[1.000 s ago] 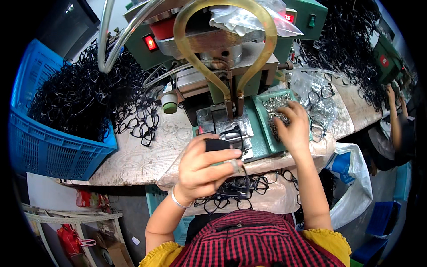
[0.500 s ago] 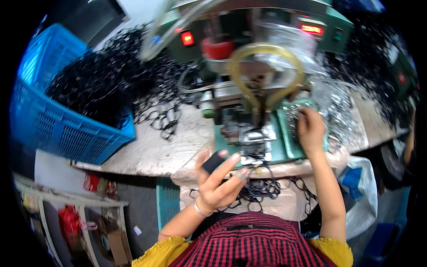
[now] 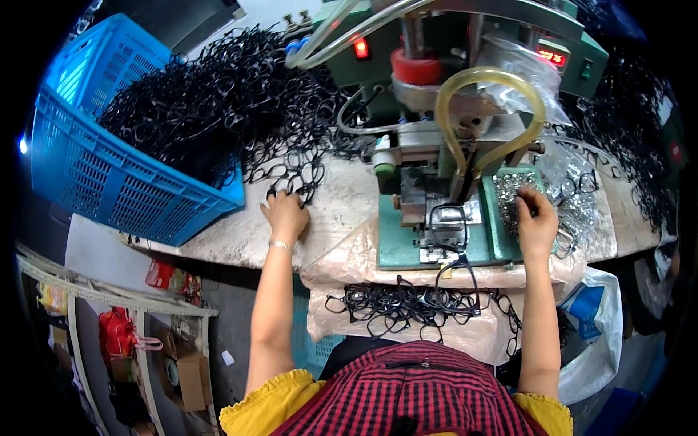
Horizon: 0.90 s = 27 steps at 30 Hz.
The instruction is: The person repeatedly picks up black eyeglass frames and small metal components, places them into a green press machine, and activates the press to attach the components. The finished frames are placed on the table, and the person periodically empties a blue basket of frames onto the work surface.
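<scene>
My left hand (image 3: 285, 218) reaches to the table at the near edge of a heap of black eyeglass frames (image 3: 297, 171). Its fingers are apart, with the tips touching the closest frames. On the right, my right hand (image 3: 536, 224) is over a green tray (image 3: 507, 249) of small shiny metal parts (image 3: 512, 190). Thumb and fingers are curled together there; what they pinch is too small to make out. Between the hands stands a green bench machine (image 3: 429, 163) with a looped yellow tube. One black eyeglass frame (image 3: 448, 227) sits in its metal fixture (image 3: 436, 254).
A blue plastic crate (image 3: 131, 196) full of frames tilts at the left. More frames (image 3: 407, 301) lie on the pinkish sheet (image 3: 327, 320) before my lap. Clear plastic bags are behind the tray, and a white sack (image 3: 603, 320) hangs at the right. Shelving stands lower left.
My left hand has moved from near the machine's fixture out left and forward to the loose frames. My right hand stays at the tray, its fingers curled. The whole view has shifted.
</scene>
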Available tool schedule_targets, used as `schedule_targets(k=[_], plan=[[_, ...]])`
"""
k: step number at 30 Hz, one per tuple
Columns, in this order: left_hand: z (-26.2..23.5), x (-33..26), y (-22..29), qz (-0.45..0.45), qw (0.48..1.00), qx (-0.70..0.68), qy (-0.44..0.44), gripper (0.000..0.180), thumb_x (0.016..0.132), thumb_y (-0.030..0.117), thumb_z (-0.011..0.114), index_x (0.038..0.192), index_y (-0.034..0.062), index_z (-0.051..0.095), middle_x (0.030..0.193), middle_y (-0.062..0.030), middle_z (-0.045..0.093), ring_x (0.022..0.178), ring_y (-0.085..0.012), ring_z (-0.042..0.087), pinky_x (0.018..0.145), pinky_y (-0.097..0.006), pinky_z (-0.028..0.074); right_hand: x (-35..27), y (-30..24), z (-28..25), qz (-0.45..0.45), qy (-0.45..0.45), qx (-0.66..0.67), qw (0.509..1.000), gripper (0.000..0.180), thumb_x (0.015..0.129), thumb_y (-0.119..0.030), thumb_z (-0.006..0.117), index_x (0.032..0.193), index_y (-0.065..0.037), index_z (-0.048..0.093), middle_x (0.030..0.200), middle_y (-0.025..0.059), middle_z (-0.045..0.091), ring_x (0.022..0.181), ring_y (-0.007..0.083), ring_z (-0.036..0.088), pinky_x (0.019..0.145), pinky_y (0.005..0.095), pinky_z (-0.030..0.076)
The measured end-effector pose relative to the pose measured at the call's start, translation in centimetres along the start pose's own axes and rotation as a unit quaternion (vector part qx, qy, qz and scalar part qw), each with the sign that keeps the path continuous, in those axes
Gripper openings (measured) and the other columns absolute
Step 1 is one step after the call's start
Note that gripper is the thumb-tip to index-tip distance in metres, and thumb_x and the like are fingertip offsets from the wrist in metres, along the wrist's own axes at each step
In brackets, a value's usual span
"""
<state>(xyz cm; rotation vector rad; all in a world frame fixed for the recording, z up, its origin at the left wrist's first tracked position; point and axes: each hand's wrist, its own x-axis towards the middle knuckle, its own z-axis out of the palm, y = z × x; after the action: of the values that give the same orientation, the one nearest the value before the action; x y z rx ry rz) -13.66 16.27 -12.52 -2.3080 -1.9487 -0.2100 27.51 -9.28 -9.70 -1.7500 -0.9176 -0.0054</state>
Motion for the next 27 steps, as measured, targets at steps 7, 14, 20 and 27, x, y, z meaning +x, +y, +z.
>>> schedule_targets(k=[7,14,20,27], plan=[[-4.8,-6.6,4.3,-0.101,0.79,-0.588,0.14,0.021,0.1,0.019,0.06,0.088,0.0031,0.066,0.1,-0.0056,0.072,0.081,-0.0092,0.055,0.073,-0.022,0.043,-6.0,1.7,-7.2,-0.014,0.093,-0.101,0.99,0.011,0.084,0.002,0.067,0.095,0.002,0.069,0.093,0.0101,0.069,0.089,0.0225,0.064,0.086,0.0316,0.048],[-9.9,-8.7,7.0,0.089,0.739,-0.653,0.139,0.028,0.106,0.021,0.049,0.091,0.001,0.062,0.098,-0.0084,0.072,0.077,-0.0066,0.055,0.073,-0.022,0.044,-4.3,-6.4,-4.6,-0.044,-0.067,0.096,0.992,0.011,0.08,0.001,0.067,0.091,0.0,0.07,0.093,0.0104,0.069,0.091,0.0222,0.065,0.086,0.0323,0.049],[-8.0,-10.2,10.2,0.117,0.757,-0.639,0.072,0.024,0.105,0.017,0.049,0.092,0.0003,0.06,0.094,-0.0094,0.073,0.081,-0.0109,0.061,0.077,-0.026,0.049,-1.5,-9.9,3.3,-0.041,-0.056,0.277,0.958,0.032,0.08,0.001,0.069,0.111,0.001,0.06,0.097,0.0078,0.068,0.089,0.0155,0.066,0.082,0.0281,0.05],[-10.2,-9.9,10.6,0.051,0.721,-0.672,0.159,0.034,0.108,0.025,0.043,0.082,0.0032,0.049,0.082,-0.0134,0.07,0.068,-0.0117,0.061,0.063,-0.019,0.044,-2.8,-10.2,3.9,0.034,-0.044,0.367,0.929,0.033,0.084,0.001,0.069,0.115,0.001,0.059,0.093,0.0052,0.068,0.09,0.0112,0.064,0.084,0.0256,0.049]])
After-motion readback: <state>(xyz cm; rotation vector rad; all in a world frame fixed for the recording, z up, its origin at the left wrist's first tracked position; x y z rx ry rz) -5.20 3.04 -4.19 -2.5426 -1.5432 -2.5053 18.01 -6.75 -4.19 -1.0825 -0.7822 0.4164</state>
